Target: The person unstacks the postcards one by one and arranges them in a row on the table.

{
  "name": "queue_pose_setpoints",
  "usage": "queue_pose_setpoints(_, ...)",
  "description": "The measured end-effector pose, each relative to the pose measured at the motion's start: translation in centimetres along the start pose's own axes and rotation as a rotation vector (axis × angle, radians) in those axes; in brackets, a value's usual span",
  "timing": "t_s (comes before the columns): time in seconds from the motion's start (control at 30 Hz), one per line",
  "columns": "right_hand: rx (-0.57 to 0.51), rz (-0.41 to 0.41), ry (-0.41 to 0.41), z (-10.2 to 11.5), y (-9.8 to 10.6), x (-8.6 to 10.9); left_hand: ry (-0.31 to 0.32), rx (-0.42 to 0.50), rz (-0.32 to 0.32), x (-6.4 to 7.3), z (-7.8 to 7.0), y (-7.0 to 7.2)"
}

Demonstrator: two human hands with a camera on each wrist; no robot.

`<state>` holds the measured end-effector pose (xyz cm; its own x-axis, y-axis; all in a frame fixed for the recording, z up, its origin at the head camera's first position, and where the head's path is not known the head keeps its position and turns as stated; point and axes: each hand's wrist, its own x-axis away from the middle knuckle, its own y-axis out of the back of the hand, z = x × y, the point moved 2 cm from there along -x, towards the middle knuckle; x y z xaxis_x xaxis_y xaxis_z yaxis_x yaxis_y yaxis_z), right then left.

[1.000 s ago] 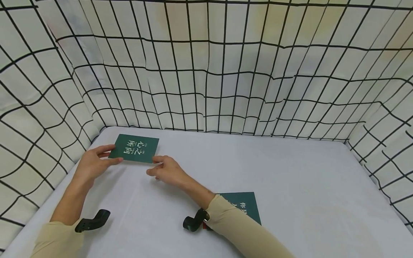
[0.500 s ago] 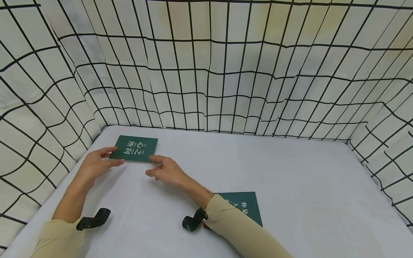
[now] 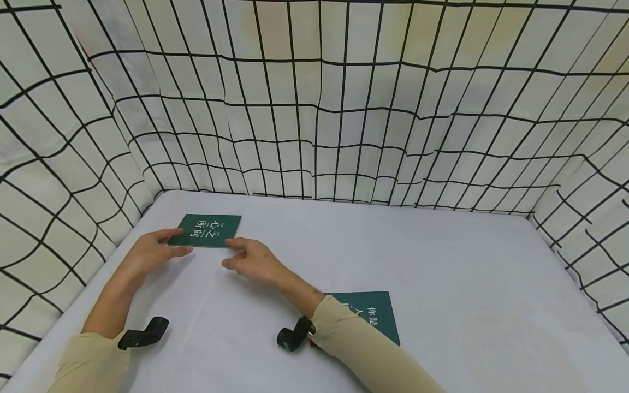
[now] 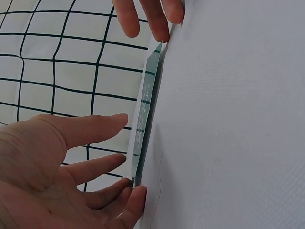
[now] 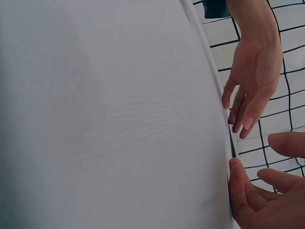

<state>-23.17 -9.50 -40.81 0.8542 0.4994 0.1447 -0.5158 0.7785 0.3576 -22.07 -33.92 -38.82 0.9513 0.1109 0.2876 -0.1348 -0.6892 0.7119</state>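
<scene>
A dark green card (image 3: 206, 231) with white Chinese characters lies near the far left of the white table (image 3: 467, 273), seen almost edge-on in the left wrist view. At its left end is my left hand (image 3: 147, 254), fingers spread and the thumb standing apart from the card; the lower fingertips touch the card's end. My right hand (image 3: 255, 261) touches the near right corner with its extended fingertips, its thumb away from the card. A second green card (image 3: 378, 314) with white characters lies partly hidden under my right forearm.
A black-lined grid net (image 3: 314, 109) over pale cloth rises behind the table and at both sides, close to the left hand. Black wrist cameras (image 3: 143, 334) sit at both sleeves. A small red bit (image 3: 313, 344) shows below the right forearm.
The held-up card has come down and tilted flatter, its far edge moving toward me. My left hand has shifted slightly right and down; the right hand has barely moved.
</scene>
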Motion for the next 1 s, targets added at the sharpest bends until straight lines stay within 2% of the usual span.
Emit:
queue_pose_setpoints(0.23, 0.06, 0.0, -0.005, 0.3, -0.2, -0.1, 0.007, 0.005, 0.003, -0.1, 0.2, 0.1)
queue_pose_setpoints(0.63, 0.071, 0.009, -0.012, 0.4, -0.1, 0.0, 0.013, 0.01, -0.007, -0.1, 0.1, 0.1)
queue_pose_setpoints(0.8, 0.045, 0.031, -0.015, 0.4, 0.4, 0.0, -0.003, -0.013, -0.055, -0.1, -0.5, 0.0)
queue_pose_setpoints(1.0, 0.048, 0.043, 0.009, 0.4, 1.2, 0.2, -0.045, 0.007, -0.122, 0.2, -1.6, -0.6)
